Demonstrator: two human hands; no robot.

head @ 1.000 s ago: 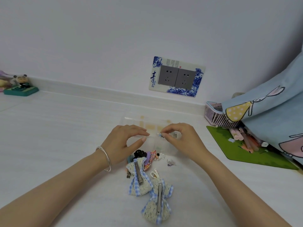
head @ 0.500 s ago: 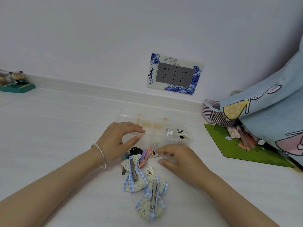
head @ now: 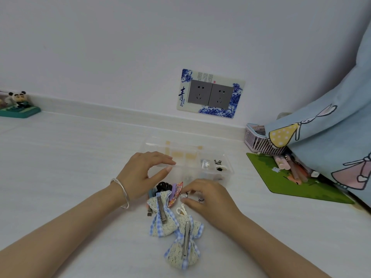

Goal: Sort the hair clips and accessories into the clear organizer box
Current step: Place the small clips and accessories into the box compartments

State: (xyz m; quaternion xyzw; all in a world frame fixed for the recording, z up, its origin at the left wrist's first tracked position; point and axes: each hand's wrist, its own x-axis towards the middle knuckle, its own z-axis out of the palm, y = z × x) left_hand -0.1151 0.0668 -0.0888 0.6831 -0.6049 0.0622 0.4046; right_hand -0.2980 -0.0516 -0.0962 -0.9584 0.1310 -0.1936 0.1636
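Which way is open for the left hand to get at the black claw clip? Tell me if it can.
Probably yes: the black claw clip lies uncovered atop the pile, just below the left hand, which rests on the clear organizer box.

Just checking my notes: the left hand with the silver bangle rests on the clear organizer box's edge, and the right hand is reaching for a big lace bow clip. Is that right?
Not quite. The head view shows the right hand pinching a small round silver accessory, not a lace-and-gingham bow clip; both bows lie untouched nearer the camera. The left hand with the silver bangle does rest on the clear plastic organizer box edge.
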